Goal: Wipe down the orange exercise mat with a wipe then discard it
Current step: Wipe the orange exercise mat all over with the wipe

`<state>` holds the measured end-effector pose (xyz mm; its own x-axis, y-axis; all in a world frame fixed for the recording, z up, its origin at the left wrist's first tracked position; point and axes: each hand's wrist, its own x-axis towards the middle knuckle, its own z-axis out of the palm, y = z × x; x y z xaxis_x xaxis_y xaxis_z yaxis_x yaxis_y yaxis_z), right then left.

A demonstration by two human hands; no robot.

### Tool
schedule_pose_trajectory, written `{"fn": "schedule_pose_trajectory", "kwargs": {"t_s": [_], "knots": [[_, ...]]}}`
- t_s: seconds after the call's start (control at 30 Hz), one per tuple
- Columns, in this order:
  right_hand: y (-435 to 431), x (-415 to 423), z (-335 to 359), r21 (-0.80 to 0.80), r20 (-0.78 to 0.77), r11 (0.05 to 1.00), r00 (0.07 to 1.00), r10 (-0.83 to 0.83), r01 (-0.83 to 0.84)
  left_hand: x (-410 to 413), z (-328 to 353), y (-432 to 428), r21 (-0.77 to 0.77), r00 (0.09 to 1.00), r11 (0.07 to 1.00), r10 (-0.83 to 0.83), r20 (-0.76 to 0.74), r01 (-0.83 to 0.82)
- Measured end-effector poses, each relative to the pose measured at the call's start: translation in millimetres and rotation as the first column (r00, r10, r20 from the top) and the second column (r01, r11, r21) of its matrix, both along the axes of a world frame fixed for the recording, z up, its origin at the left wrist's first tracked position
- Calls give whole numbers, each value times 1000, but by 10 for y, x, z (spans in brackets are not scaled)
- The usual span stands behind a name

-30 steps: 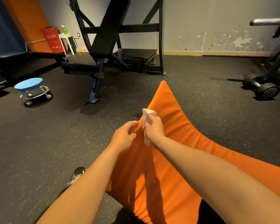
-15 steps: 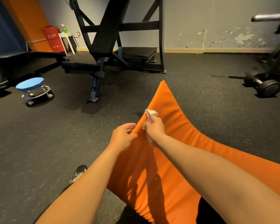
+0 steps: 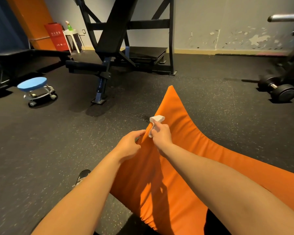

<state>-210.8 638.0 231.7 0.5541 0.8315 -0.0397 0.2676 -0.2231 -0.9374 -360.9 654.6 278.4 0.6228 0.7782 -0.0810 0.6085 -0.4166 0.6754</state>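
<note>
The orange exercise mat (image 3: 185, 133) lies on the dark floor, its left edge lifted up toward me and its far corner pointing at the bench. My left hand (image 3: 129, 146) pinches that raised left edge from the outside. My right hand (image 3: 160, 133) grips a crumpled white wipe (image 3: 155, 121) and presses it against the same edge, just beyond my left hand. Part of the wipe sticks out above my fingers.
A black incline bench (image 3: 109, 39) stands ahead. A low blue rolling stool (image 3: 33, 89) sits at the left. Dumbbells (image 3: 278, 89) lie at the right by a rack. A red bin (image 3: 55, 36) and a white stool with a green spray bottle (image 3: 69, 27) stand by the far wall. My shoe (image 3: 82, 177) shows under the left arm.
My right hand has slid the wipe a little farther along the mat's raised edge. My left hand has closed onto that edge and keeps it lifted.
</note>
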Motion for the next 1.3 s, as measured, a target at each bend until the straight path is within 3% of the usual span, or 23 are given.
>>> {"fn": "schedule_pose_trajectory", "kwargs": {"t_s": [0.17,0.43,0.53,0.63,0.9,1.0,1.17,1.3], "knots": [[-138,-197,-130,21,48,994,993,104,-105,-28,-77,14,15,985,989,142,102,-144],[75,28,-11,77,-44,997,999,-18,21,-57,-70,-27,-7,984,989,147,97,-147],[-207,-266,-186,105,56,993,997,52,-57,-76,-88,-40,-28,968,981,196,155,-194],[-365,-468,-296,140,32,987,997,76,-79,-84,-85,-43,-51,944,966,260,203,-255],[13,-194,53,178,-65,984,998,-23,34,-71,-147,-35,27,953,962,264,145,-271],[-45,-263,-91,168,-7,985,1000,-25,26,-74,-185,-35,48,955,961,262,140,-271],[-279,-565,-372,232,92,964,989,114,-133,-132,-215,-11,36,941,946,315,127,-322],[-63,-345,-292,219,81,974,996,37,-54,-163,-211,-11,19,940,944,324,107,-328]]}}
